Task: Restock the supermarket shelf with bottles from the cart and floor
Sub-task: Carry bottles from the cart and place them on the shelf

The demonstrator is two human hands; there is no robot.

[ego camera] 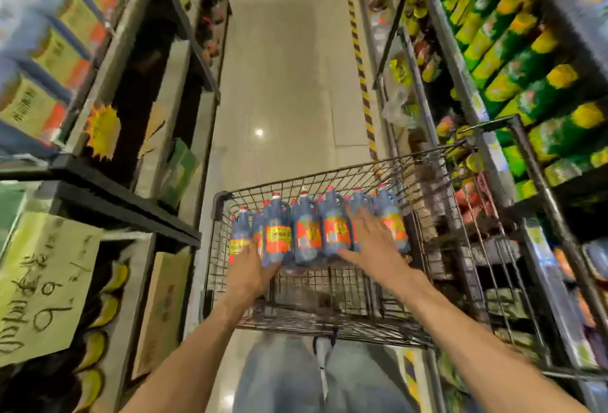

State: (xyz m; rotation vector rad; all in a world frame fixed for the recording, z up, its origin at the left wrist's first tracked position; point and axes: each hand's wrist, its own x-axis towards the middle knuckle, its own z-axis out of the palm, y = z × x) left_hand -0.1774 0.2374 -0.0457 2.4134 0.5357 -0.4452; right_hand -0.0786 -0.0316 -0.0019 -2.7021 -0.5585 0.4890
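A bunch of dark blue bottles (307,231) with red caps and orange-red labels is packed upright in a row across the far half of the wire cart (329,320). Side handles can be made out near the necks, though the shot is blurry. The near half of the cart's floor is left bare. The cart is parked in the aisle between shelves (460,77) stocked on both sides.
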